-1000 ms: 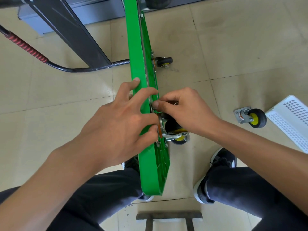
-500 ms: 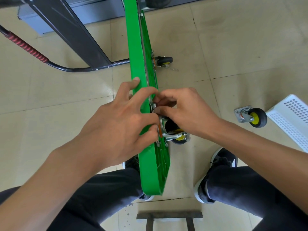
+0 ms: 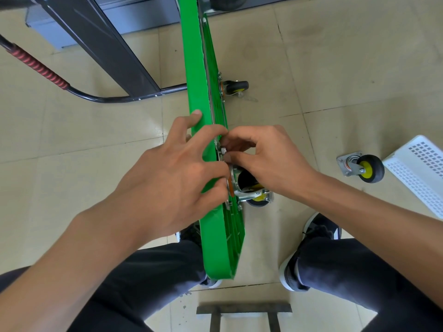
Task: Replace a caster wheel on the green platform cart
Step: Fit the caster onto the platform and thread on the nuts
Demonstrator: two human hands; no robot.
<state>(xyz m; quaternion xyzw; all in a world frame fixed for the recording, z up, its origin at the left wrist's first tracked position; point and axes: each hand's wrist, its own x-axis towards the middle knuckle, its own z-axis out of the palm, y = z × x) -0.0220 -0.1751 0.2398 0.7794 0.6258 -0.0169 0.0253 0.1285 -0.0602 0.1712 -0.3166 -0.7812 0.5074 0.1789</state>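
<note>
Caster wheel (image 3: 251,188) sat against the underside of the green platform cart (image 3: 191,68), which stood on its edge on the tiled floor (image 3: 335,56) between the person's knees. The left hand (image 3: 167,178) wrapped over the cart's upper edge beside that caster, its fingers curled round the deck and their tips pressed on the mounting plate. The right hand (image 3: 268,159) came in from the caster's side, thumb and forefinger pinching a small nut (image 3: 224,150) at the plate's far corner; this looked like hand-threading a fastener, so the fitting seemed well along but not yet tightened.

A second caster (image 3: 233,87) was mounted farther along the deck. A loose caster (image 3: 362,167) lay on the floor well to the right of the cart, just beside a white perforated basket (image 3: 419,168); whether it was the old or a spare one could not be told.

The risk from here, as I judged it, was the nut going on cross-threaded or slipping from the fingertips and rolling away across the tiles. If the left hand eased off, the plate could shift off its holes, or the upright cart could tip.
</note>
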